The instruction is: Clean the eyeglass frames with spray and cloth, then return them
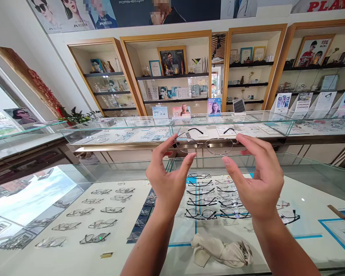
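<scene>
Head view: I see left hand (168,183) and right hand (257,184) each pinching one end of the glasses (206,143).

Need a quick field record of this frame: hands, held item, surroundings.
left hand: pinches left rim of thin metal-rimmed clear-lens eyeglasses
right hand: pinches right rim of the same eyeglasses
eyeglasses pose: held level in the air, temples pointing away
below: glass display counter with rows of eyeglass frames inside
on counter: crumpled beige cloth
</scene>
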Tool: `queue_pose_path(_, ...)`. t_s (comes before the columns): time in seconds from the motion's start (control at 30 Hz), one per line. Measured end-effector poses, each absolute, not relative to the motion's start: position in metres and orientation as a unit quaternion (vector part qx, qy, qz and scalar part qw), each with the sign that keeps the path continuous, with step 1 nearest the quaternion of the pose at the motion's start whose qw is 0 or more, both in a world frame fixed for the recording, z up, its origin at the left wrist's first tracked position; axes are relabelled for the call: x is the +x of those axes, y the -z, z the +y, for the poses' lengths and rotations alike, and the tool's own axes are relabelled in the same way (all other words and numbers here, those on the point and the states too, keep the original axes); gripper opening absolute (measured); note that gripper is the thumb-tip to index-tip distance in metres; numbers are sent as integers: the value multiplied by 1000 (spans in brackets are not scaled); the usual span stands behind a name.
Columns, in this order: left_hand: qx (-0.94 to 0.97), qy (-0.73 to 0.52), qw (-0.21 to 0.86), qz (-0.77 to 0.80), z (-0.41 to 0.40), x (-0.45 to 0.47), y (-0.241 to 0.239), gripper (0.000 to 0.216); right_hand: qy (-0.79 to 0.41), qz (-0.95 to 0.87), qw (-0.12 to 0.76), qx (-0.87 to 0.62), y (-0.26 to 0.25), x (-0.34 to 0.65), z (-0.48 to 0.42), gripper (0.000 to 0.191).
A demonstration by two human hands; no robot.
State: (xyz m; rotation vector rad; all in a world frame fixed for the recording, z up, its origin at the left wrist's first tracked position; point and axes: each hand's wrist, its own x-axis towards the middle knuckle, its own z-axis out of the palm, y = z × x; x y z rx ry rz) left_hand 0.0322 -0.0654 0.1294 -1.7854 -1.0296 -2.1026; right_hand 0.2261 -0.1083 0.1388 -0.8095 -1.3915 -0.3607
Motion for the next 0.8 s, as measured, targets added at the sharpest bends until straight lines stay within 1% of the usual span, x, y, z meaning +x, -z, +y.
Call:
queue_pose_path(0.1, -603, 715, 98, -340, -63, 33, -129, 52, 145, -625, 693, -327, -138, 226, -107, 50)
queue_pose_path(0.2, -596, 722, 103, -335, -62, 34, -127, 54, 116, -623, 703, -324, -138, 225, -107, 47)
queue_pose_path(0.47, -575, 742, 176, -296, -61, 33, -125, 62, 2, -623, 694, -361, -136, 225, -102, 38)
queue_pose_path(0.67, -575, 742, 188, -288, -62, 32, -125, 63, -42, -603, 705, -369, -133, 225, -99, 36)
queue_pose_path(0.8, -590, 745, 186, -251, -58, 32, -126, 64, -56, -584, 725, -362, -134, 224, -100, 30)
